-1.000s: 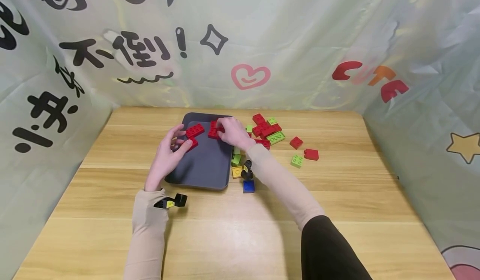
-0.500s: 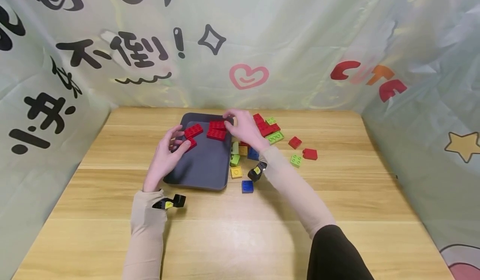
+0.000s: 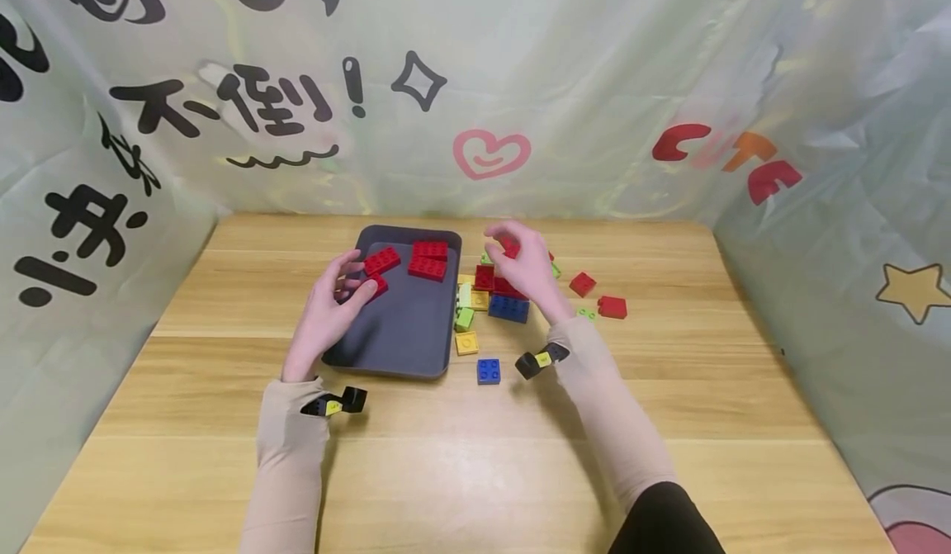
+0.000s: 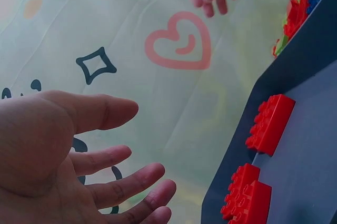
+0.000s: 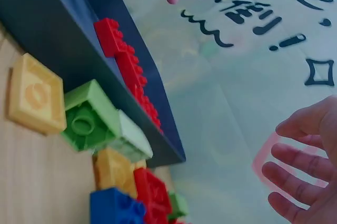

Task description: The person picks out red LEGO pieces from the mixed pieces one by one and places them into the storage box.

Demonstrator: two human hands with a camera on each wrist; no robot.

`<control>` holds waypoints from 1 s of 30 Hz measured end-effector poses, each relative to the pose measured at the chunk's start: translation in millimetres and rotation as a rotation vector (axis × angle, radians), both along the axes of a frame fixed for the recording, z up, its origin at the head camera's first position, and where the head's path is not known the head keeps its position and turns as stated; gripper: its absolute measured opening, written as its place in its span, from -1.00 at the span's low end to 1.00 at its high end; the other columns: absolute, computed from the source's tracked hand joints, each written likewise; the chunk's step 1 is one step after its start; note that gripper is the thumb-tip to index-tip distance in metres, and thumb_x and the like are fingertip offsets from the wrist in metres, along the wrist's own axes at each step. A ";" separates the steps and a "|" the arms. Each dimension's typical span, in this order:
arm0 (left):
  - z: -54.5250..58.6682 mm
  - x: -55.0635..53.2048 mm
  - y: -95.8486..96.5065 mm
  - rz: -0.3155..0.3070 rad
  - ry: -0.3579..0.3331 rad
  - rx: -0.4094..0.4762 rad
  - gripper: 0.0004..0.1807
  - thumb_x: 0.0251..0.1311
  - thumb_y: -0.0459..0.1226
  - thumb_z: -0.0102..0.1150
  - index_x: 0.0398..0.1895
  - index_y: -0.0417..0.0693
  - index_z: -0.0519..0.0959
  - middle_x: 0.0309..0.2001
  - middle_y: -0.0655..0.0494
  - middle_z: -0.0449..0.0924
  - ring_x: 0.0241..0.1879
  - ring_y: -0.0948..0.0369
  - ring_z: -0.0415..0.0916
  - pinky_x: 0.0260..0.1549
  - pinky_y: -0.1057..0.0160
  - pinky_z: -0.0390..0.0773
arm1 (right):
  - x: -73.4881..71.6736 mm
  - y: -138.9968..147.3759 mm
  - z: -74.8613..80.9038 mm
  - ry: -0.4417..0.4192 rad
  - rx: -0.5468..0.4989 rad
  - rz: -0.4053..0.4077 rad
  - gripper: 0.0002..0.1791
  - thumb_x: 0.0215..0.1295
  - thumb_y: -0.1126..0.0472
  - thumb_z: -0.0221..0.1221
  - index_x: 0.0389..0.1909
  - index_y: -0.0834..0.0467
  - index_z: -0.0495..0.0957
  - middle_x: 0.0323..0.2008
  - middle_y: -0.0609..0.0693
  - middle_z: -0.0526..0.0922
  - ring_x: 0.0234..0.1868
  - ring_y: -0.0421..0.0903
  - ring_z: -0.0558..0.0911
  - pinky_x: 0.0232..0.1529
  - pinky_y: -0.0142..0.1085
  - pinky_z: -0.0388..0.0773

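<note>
My left hand hovers at the left rim of a dark grey tray, its fingers spread and holding nothing, as the left wrist view shows. Several red toy bricks lie in the tray: one brick sits near those fingers, another is partly behind the thumb, and a pair lies at the far right. Over the heap right of the tray is my right hand, its fingers loosely bent around nothing. Beneath it, partly hidden, are red bricks and a long blue brick.
Yellow bricks and green bricks line the tray's right side. A small blue brick lies nearer the front. Two red bricks, one of them a red brick, lie apart at right. A printed cloth walls the table's back and sides.
My right hand has let go of a red brick at the tray's far right and moved rightward, out over the brick heap. The left hand has stayed at the tray's left rim.
</note>
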State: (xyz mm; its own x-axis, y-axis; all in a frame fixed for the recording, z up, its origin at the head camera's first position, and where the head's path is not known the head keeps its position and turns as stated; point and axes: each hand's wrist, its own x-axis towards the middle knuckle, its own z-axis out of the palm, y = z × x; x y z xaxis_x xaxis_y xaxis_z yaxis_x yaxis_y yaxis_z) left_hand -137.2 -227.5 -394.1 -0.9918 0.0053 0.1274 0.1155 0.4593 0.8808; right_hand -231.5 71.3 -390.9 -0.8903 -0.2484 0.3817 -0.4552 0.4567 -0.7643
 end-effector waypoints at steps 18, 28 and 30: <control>-0.4 -0.1 2.1 -0.003 -0.008 0.001 -0.32 0.37 -0.27 0.16 0.51 -0.18 0.20 0.39 -0.32 0.37 0.20 -0.21 0.43 0.28 -0.23 0.32 | 17.5 41.6 -40.8 -0.104 0.087 -0.058 -0.72 0.32 0.35 0.24 0.03 0.32 0.62 0.01 0.26 0.70 0.09 0.22 0.63 0.21 0.11 0.53; -0.8 -0.5 3.0 -0.007 -0.015 0.009 -0.31 0.37 -0.27 0.16 0.51 -0.20 0.19 0.38 -0.31 0.37 0.19 -0.19 0.41 0.26 -0.19 0.34 | 14.7 52.2 -50.9 -0.155 0.228 -0.031 -0.67 0.34 0.29 0.25 0.11 0.24 0.60 0.15 0.18 0.65 0.17 0.15 0.60 0.24 0.04 0.52; -0.7 -0.3 3.4 -0.008 -0.017 0.009 -0.31 0.37 -0.28 0.16 0.51 -0.22 0.19 0.38 -0.31 0.37 0.19 -0.20 0.41 0.26 -0.18 0.34 | 13.4 53.0 -51.6 -0.163 0.237 -0.027 -0.66 0.34 0.28 0.26 0.11 0.23 0.60 0.15 0.18 0.64 0.18 0.15 0.60 0.26 0.04 0.51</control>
